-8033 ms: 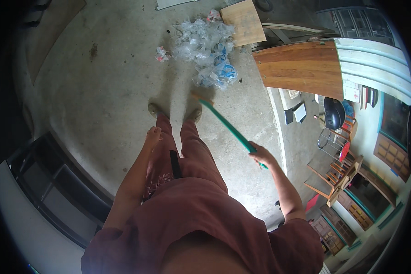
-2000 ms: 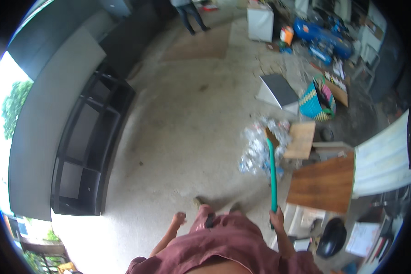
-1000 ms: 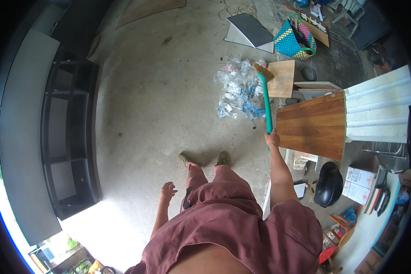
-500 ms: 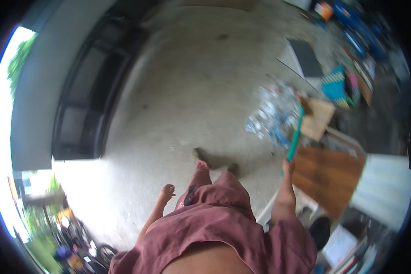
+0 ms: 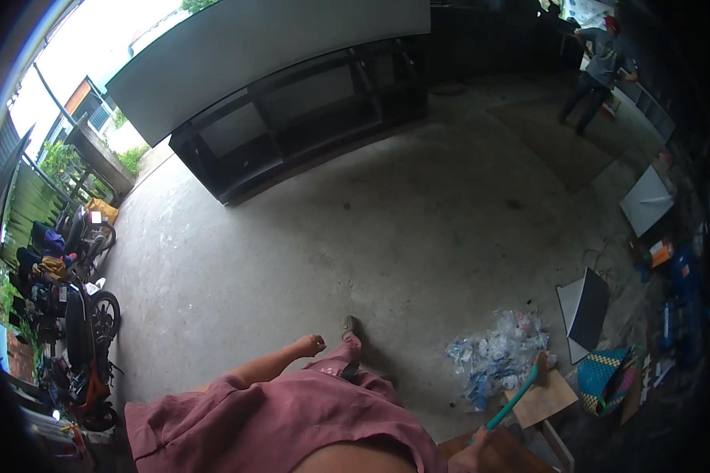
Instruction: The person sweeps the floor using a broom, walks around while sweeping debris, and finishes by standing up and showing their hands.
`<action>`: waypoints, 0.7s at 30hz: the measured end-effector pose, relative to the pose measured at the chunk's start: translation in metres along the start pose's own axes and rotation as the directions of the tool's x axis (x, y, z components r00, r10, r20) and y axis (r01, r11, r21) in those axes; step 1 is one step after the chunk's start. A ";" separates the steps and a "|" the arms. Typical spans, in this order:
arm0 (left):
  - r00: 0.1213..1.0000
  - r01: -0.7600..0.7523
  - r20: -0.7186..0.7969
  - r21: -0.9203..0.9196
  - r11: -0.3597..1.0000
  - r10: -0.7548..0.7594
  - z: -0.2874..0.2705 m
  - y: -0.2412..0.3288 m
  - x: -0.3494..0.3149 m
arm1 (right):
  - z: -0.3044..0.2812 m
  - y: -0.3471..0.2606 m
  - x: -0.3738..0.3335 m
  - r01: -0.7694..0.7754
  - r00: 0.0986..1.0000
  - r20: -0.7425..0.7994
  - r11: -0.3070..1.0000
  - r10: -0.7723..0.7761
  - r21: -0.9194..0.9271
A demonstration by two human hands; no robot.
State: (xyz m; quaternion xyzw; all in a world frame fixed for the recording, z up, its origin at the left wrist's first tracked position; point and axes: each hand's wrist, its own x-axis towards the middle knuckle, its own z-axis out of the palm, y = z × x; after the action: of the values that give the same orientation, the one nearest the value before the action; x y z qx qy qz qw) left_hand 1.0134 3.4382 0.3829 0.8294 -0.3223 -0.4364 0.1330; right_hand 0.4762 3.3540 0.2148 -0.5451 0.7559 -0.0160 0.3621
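Observation:
My right hand (image 5: 472, 453), low in the picture, is wrapped around a green stick (image 5: 515, 402) with a brown end (image 5: 540, 363). I cannot make out what kind of tool it is. Its far end hangs over a square brown board (image 5: 543, 398) beside a pile of crumpled clear and blue plastic (image 5: 498, 355) on the concrete floor. Near my thigh, my left hand (image 5: 314, 344) swings with its fingers curled in and nothing visible in them.
Right of the pile are an opened grey-and-white panel (image 5: 585, 315) and a teal woven bag (image 5: 603, 378). A long dark shelf unit (image 5: 308, 110) lies ahead. Motorbikes (image 5: 91, 339) line the left. A person (image 5: 599, 75) stands far right by a whitish frame.
My view has turned right and lifted, bringing the far person and motorbikes into sight. My right hand still grips the green stick, now lower in the picture.

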 end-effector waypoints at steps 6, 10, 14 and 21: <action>0.995 -0.086 -0.042 0.091 0.992 0.090 -0.016 0.001 0.029 | -0.048 -0.010 0.035 0.252 0.956 0.124 0.962 -0.264 0.104; 0.999 0.042 -0.026 -0.090 0.995 -0.044 -0.034 0.008 0.028 | -0.060 -0.040 0.047 0.128 0.954 0.243 0.974 -0.172 0.188; 0.996 0.076 -0.022 -0.230 0.970 -0.084 -0.035 0.003 0.046 | -0.007 -0.199 0.018 -0.114 0.930 0.365 0.982 0.052 0.151; 0.963 -0.150 -0.225 0.007 0.989 0.147 -0.032 -0.043 0.093 | 0.023 -0.316 0.004 -0.051 0.853 0.521 0.992 -0.019 0.120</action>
State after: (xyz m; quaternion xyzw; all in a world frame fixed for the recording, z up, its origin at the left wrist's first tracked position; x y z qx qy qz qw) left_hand 1.0959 3.4083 0.3201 0.8463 -0.3642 -0.3302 0.2053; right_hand 0.7454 3.2318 0.3280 -0.4981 0.6315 0.0866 0.5879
